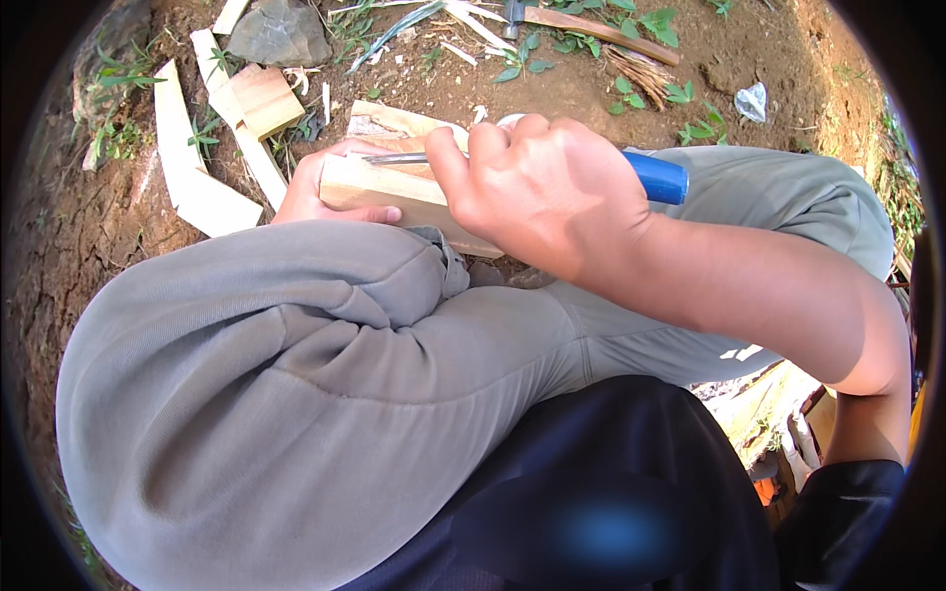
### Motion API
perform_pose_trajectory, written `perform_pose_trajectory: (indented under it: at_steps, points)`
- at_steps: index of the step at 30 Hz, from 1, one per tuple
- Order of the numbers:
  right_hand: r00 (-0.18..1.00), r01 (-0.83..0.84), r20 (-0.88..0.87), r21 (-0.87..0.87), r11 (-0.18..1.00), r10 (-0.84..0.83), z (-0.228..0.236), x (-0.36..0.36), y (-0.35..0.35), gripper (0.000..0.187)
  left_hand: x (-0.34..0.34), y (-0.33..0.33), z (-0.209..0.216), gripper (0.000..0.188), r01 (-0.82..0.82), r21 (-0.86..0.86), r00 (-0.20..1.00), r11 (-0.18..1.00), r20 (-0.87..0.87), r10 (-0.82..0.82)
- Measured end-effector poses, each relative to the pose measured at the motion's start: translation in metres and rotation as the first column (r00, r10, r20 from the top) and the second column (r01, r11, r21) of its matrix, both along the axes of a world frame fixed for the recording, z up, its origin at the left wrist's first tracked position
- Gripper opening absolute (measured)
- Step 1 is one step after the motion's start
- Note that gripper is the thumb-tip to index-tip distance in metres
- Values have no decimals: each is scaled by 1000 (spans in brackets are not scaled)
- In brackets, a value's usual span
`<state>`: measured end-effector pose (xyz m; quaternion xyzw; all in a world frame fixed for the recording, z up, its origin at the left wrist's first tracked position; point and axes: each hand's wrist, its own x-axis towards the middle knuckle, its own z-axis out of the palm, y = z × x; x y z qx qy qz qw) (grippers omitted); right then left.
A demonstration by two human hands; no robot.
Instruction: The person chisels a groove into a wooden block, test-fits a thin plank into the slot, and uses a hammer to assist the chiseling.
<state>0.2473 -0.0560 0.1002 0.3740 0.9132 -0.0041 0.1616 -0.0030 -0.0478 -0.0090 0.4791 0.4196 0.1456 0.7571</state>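
My left hand (pixel 313 195) grips the left end of a pale wooden block (pixel 424 205), its thumb along the near side. My right hand (pixel 552 187) is closed around a blue-handled chisel (pixel 658 179). The handle's butt sticks out to the right of my fist. The slim metal blade points left and lies over the block's top, its tip close to my left fingers. My right hand covers the block's right end and the middle of the tool. Just beyond the block is another pale wood piece (pixel 399 120), partly hidden.
On the dirt at the far left lie pale wood strips (pixel 182 163), a short wood offcut (pixel 264 100) and a grey stone (pixel 280 35). A wooden-handled hammer (pixel 601 32) rests at the far side. Clear crumpled plastic (pixel 751 101) lies to the right. My grey-trousered legs (pixel 296 325) frame the work.
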Motion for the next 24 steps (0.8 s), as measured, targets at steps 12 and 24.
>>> perform_pose_trajectory:
  at_steps: [12, 24]
  points:
    - [974, -53, 221, -15, 998, 55, 2, 55, -56, 58, -2, 1, -1, 56, 81, 86, 994, 993, -85, -74]
    - [949, 89, 311, -124, 988, -46, 18, 72, -60, 24, -4, 1, -4, 57, 52, 71, 998, 996, -47, -48]
